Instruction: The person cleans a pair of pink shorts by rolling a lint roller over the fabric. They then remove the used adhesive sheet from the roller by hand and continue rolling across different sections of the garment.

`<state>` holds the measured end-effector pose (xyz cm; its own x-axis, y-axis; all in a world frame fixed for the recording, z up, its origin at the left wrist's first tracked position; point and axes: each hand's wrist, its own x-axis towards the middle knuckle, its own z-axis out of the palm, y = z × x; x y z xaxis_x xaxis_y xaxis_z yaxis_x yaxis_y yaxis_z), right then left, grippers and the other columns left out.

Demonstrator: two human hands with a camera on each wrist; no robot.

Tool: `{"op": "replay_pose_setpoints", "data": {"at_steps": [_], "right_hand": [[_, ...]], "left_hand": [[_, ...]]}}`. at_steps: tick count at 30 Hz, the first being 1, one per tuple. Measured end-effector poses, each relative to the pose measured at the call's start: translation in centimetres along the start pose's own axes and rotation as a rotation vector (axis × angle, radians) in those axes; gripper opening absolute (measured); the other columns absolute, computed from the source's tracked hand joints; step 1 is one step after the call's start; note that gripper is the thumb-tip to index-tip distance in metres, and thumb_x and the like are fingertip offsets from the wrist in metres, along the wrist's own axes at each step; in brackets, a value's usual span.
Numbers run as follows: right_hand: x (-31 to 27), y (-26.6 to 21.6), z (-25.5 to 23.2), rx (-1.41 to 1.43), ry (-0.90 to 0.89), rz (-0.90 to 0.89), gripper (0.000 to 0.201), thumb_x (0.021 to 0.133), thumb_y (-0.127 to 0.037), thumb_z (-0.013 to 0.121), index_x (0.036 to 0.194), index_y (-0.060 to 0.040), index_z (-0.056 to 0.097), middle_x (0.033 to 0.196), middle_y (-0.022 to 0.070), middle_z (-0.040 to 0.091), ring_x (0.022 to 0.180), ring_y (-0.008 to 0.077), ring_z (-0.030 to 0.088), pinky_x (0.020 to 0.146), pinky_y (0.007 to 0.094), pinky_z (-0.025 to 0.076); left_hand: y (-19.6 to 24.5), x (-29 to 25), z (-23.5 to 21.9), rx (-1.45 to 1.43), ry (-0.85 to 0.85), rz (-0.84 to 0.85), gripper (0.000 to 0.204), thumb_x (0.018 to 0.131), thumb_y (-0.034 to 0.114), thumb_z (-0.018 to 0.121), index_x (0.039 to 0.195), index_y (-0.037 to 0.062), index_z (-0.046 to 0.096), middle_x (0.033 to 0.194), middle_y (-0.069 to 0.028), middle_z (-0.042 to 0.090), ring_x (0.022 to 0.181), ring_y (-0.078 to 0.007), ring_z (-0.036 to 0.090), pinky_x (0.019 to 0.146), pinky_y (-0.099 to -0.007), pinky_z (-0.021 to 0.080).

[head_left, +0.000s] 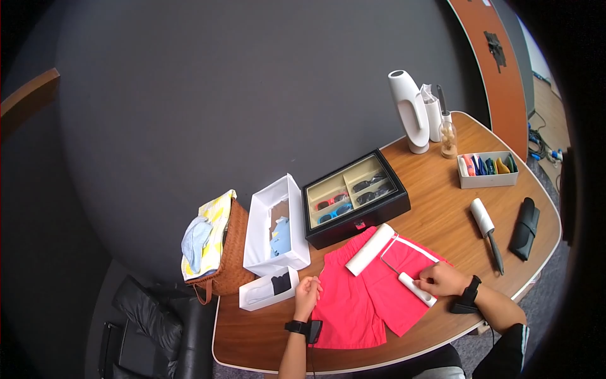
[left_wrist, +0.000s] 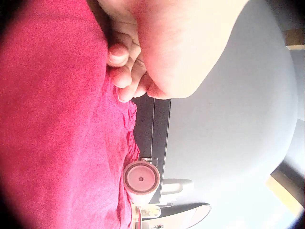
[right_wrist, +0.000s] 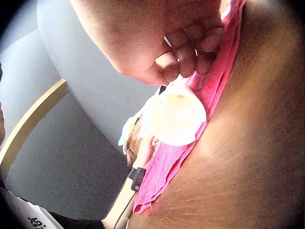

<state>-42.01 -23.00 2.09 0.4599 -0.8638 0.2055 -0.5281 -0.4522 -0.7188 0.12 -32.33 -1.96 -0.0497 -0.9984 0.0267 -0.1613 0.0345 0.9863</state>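
Pink shorts (head_left: 350,312) with a white side stripe lie spread on the table. Across their waistband rests the white roll of a large lint roller (head_left: 371,250); its bent wire leads to a white handle lying on one leg. My right hand (head_left: 444,279) is at that handle, fingers loosely curled beside it, and the handle shows along most of its length. The round handle end (right_wrist: 177,119) appears below the fingers in the right wrist view. By the shorts' left edge, my left hand (head_left: 307,295) rests with loosely curled fingers and nothing in them.
Behind the shorts stands a black glasses case (head_left: 356,199). White boxes (head_left: 300,256) and a wicker basket (head_left: 233,252) are at left. A smaller lint roller (head_left: 483,221), black pouch (head_left: 524,228), box of folded items (head_left: 489,180) and white vase (head_left: 410,114) are at right.
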Motion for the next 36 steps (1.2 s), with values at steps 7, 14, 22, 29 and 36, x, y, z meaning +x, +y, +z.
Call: {"op": "replay_pose_setpoints", "data": {"at_steps": [7, 14, 22, 29, 36], "right_hand": [[0.0, 0.2, 0.1, 0.005, 0.0, 0.004, 0.035, 0.094, -0.026, 0.062, 0.069, -0.0017, 0.064, 0.063, 0.0178, 0.059, 0.057, 0.0329, 0.059, 0.056, 0.0422, 0.046], [-0.1, 0.0, 0.2, 0.007, 0.016, -0.012, 0.034, 0.094, -0.025, 0.061, 0.069, -0.0014, 0.064, 0.064, 0.0184, 0.059, 0.058, 0.0341, 0.059, 0.057, 0.0424, 0.047], [-0.1, -1.0, -0.3, -0.031, -0.012, -0.006, 0.033, 0.094, -0.025, 0.062, 0.07, -0.0019, 0.064, 0.066, 0.0168, 0.06, 0.061, 0.0337, 0.06, 0.057, 0.042, 0.048], [0.2, -0.3, -0.1, -0.009, -0.011, 0.007, 0.034, 0.093, -0.024, 0.064, 0.068, -0.0018, 0.061, 0.065, 0.0158, 0.059, 0.059, 0.0321, 0.059, 0.056, 0.0414, 0.046], [0.3, -0.6, -0.3, -0.01, -0.022, 0.027, 0.035, 0.094, -0.024, 0.064, 0.067, -0.0023, 0.06, 0.064, 0.0159, 0.057, 0.057, 0.0317, 0.058, 0.055, 0.0408, 0.045]], "left_hand": [[0.1, 0.0, 0.0, 0.004, 0.002, -0.012, 0.023, 0.105, 0.019, 0.054, 0.088, 0.0038, 0.058, 0.069, -0.0028, 0.061, 0.047, -0.005, 0.048, 0.038, -0.0198, 0.031], [0.5, -0.2, 0.2, 0.016, 0.005, -0.02, 0.022, 0.105, 0.019, 0.054, 0.088, 0.0041, 0.058, 0.069, -0.0026, 0.061, 0.047, -0.0048, 0.047, 0.039, -0.0199, 0.031], [1.0, -0.3, 0.3, 0.016, -0.004, -0.022, 0.02, 0.105, 0.016, 0.053, 0.09, 0.0036, 0.058, 0.071, -0.0025, 0.061, 0.049, -0.0045, 0.048, 0.043, -0.0196, 0.032], [1.1, -0.3, 0.2, 0.02, 0.001, -0.041, 0.017, 0.104, 0.013, 0.053, 0.092, 0.0023, 0.058, 0.073, -0.0028, 0.061, 0.051, -0.005, 0.049, 0.045, -0.0202, 0.035], [-0.2, 0.0, 0.1, 0.008, -0.004, 0.011, 0.021, 0.105, 0.021, 0.055, 0.092, 0.0046, 0.06, 0.072, -0.0032, 0.062, 0.048, -0.0044, 0.048, 0.037, -0.0188, 0.03]]}}
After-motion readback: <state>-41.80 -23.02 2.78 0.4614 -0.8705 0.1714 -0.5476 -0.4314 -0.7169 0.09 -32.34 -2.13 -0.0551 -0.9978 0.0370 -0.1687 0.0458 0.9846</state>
